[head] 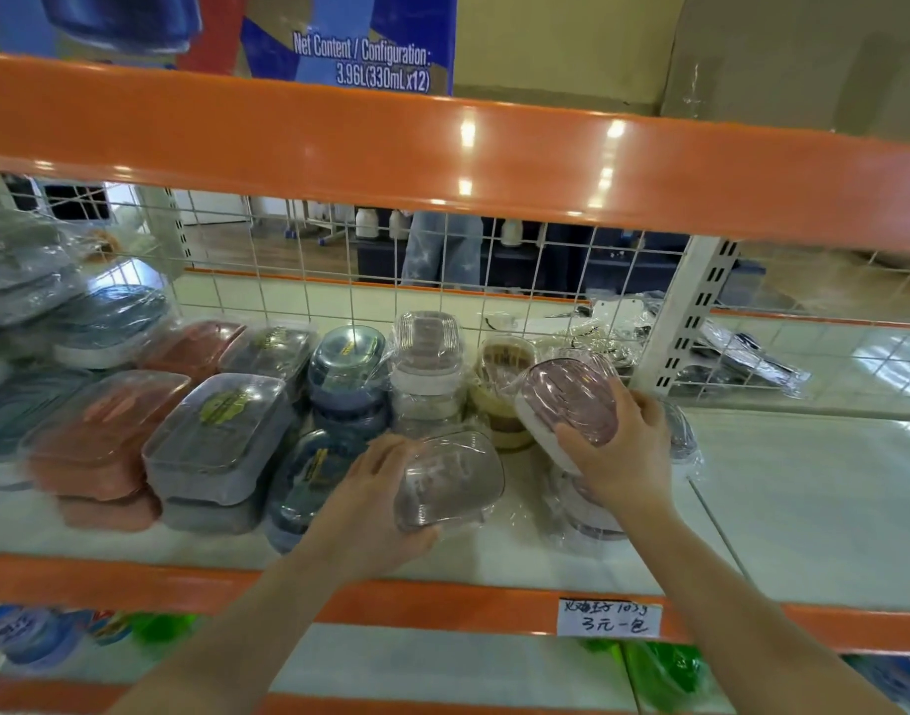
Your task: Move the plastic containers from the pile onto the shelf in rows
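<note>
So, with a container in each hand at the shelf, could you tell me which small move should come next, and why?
Probably lower the grey-lidded container in the left hand onto the bare shelf beneath it, in front of the clear stack, extending that row. The right hand holds the pink-lidded container tilted and higher, so it seems further from placement.

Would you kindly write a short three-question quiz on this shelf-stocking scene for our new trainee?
1. True or false: both hands hold wrapped containers.
2. The pink-lidded container is held by which hand? A) left B) right
3. Fill in: the shelf's front rail is coloured ____.

Key: 1 true: the left hand grips a clear-lidded container, the right hand the pink-lidded one. 2 B. 3 orange.
</note>
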